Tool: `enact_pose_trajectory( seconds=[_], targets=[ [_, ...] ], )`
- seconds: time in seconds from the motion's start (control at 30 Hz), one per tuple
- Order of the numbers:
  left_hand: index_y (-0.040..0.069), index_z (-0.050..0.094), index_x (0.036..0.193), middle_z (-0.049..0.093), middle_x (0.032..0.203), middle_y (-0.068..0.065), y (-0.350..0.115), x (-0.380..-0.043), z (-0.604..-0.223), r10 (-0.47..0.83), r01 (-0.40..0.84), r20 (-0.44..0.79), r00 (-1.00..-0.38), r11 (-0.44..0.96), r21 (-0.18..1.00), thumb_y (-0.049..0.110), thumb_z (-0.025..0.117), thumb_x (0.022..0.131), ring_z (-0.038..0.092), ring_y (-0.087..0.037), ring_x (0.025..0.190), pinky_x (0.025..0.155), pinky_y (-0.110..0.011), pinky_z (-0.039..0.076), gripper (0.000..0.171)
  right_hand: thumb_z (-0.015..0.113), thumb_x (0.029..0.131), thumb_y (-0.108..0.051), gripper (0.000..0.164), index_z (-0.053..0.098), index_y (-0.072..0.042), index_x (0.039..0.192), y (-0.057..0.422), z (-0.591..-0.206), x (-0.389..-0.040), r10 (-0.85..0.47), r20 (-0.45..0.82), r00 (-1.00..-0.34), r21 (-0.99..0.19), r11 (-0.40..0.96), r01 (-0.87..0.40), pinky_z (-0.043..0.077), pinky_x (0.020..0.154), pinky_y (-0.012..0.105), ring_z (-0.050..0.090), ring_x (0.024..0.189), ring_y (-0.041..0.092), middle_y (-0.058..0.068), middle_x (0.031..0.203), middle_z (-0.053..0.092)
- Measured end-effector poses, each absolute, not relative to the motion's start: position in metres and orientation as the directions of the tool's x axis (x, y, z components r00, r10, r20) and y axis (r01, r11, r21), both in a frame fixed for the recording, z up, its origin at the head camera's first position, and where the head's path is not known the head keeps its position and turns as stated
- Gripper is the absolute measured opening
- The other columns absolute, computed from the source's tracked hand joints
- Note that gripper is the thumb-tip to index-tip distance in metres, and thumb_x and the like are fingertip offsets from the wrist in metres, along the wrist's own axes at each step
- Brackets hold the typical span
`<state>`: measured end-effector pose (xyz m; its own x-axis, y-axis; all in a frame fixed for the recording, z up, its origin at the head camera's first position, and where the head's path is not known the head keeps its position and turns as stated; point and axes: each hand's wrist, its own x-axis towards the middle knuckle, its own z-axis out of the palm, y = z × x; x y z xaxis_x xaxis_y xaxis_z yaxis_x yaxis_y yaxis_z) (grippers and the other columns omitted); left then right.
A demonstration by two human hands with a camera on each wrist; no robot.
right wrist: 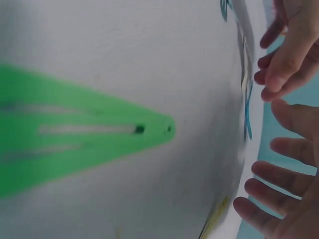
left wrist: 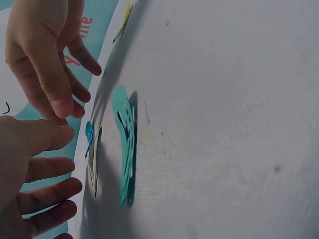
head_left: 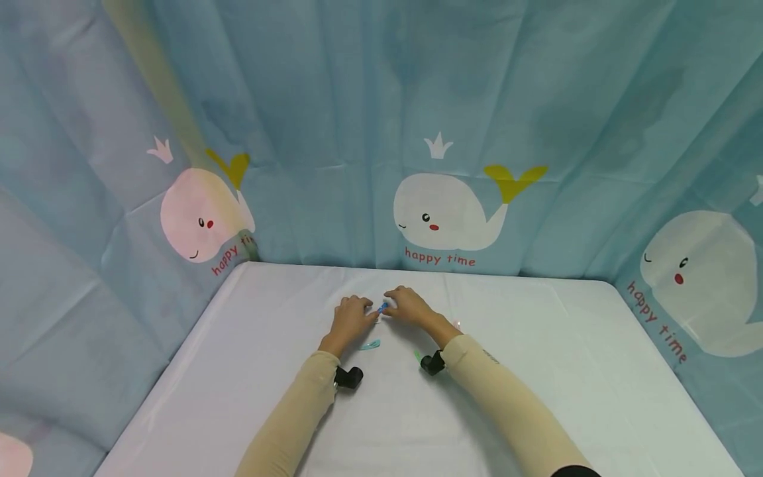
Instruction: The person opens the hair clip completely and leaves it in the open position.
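Observation:
Both hands reach to the far middle part of the table, their thumbs close together. My left hand (head_left: 352,317) has loosely bent fingers, spread apart in the left wrist view. Opposite it, my right hand (head_left: 408,307) spreads its fingers in the right wrist view. Between them in the head view shows a blue hair clip (head_left: 383,308); both wrist views show this clip (right wrist: 249,112) on the cloth, beside a beige clip (left wrist: 93,162). Nearer me, by the left wrist, lies a teal snap clip (head_left: 370,345). A green snap clip (right wrist: 94,129) lies under the right wrist.
A pale, yellowish clip (left wrist: 123,22) lies to the right of the right hand. White cloth covers the table (head_left: 524,371). Blue curtains with whale prints (head_left: 450,212) rise behind it and at both sides. A small black camera (head_left: 349,377) sits at the left wrist.

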<state>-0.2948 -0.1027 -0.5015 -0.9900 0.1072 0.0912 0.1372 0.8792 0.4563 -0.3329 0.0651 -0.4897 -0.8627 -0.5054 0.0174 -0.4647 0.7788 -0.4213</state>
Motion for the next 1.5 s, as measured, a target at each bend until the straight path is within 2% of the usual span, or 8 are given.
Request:
enact_pose_trajectory(
  seconds=[0.17, 0.5, 0.6, 0.77, 0.97, 1.1, 1.5],
  targets=[
    [0.004, 0.072, 0.111, 0.065, 0.101, -0.013, -0.102, -0.297, -0.507, 0.119, 0.148, 0.092, -0.989, 0.881, 0.449, 0.029, 0.07, 0.089, 0.053, -0.027, 0.093, 0.08, -0.045, 0.043, 0.033, 0.068, 0.091, -0.019, 0.04, 0.063, 0.0, 0.125, 0.059, -0.489, -0.33, -0.489, 0.008, -0.872, -0.419, 0.79, -0.446, 0.046, 0.101, 0.046, 0.059, 0.114, 0.034, 0.018, 0.12, 0.063],
    [0.003, 0.075, 0.099, 0.07, 0.09, -0.01, -0.1, -0.301, -0.513, 0.127, 0.179, 0.141, -0.982, 0.864, 0.471, 0.02, 0.073, 0.086, 0.054, -0.024, 0.082, 0.073, -0.039, 0.043, 0.021, 0.066, 0.089, -0.006, 0.029, 0.068, 0.001, 0.117, 0.053, -0.496, -0.33, -0.485, 0.054, -0.873, -0.405, 0.788, -0.464, 0.05, 0.094, 0.041, 0.064, 0.103, 0.031, 0.017, 0.109, 0.068],
    [0.003, 0.075, 0.097, 0.071, 0.086, -0.008, -0.1, -0.301, -0.514, 0.138, 0.193, 0.147, -0.979, 0.858, 0.476, 0.015, 0.072, 0.086, 0.054, -0.022, 0.079, 0.072, -0.037, 0.044, 0.016, 0.066, 0.089, -0.005, 0.026, 0.07, 0.001, 0.114, 0.051, -0.499, -0.331, -0.479, 0.052, -0.876, -0.402, 0.793, -0.457, 0.051, 0.093, 0.04, 0.064, 0.1, 0.029, 0.015, 0.105, 0.068],
    [0.003, 0.076, 0.095, 0.074, 0.09, -0.008, -0.098, -0.3, -0.514, 0.153, 0.214, 0.163, -0.975, 0.847, 0.487, 0.009, 0.071, 0.086, 0.057, -0.024, 0.08, 0.075, -0.037, 0.046, 0.012, 0.065, 0.09, -0.005, 0.022, 0.072, 0.001, 0.109, 0.05, -0.5, -0.33, -0.455, 0.038, -0.89, -0.406, 0.806, -0.43, 0.051, 0.09, 0.039, 0.064, 0.095, 0.027, 0.014, 0.1, 0.069],
    [0.004, 0.076, 0.09, 0.073, 0.089, -0.007, -0.096, -0.299, -0.511, 0.147, 0.205, 0.151, -0.977, 0.835, 0.511, 0.007, 0.069, 0.087, 0.057, -0.023, 0.081, 0.079, -0.038, 0.047, 0.008, 0.067, 0.087, -0.007, 0.011, 0.076, -0.002, 0.092, 0.05, -0.5, -0.33, -0.379, 0.019, -0.925, -0.489, 0.804, -0.339, 0.053, 0.079, 0.035, 0.063, 0.08, 0.019, 0.008, 0.09, 0.073],
    [0.007, 0.075, 0.086, 0.072, 0.085, -0.006, -0.096, -0.3, -0.511, 0.147, 0.207, 0.155, -0.977, 0.832, 0.516, 0.007, 0.069, 0.087, 0.056, -0.02, 0.08, 0.078, -0.036, 0.046, 0.007, 0.068, 0.087, -0.007, 0.01, 0.077, -0.003, 0.085, 0.052, -0.5, -0.332, -0.35, 0.004, -0.937, -0.545, 0.784, -0.296, 0.052, 0.072, 0.031, 0.059, 0.074, 0.016, 0.007, 0.085, 0.074],
    [0.007, 0.075, 0.088, 0.072, 0.084, -0.005, -0.096, -0.298, -0.505, 0.169, 0.264, 0.22, -0.961, 0.799, 0.54, 0.009, 0.068, 0.088, 0.057, -0.02, 0.079, 0.077, -0.036, 0.047, 0.007, 0.068, 0.087, -0.005, 0.009, 0.076, -0.001, 0.085, 0.064, -0.491, -0.328, -0.343, 0.018, -0.939, -0.701, 0.666, -0.256, 0.045, 0.062, 0.023, 0.056, 0.068, 0.012, 0.009, 0.082, 0.073]
  ],
)
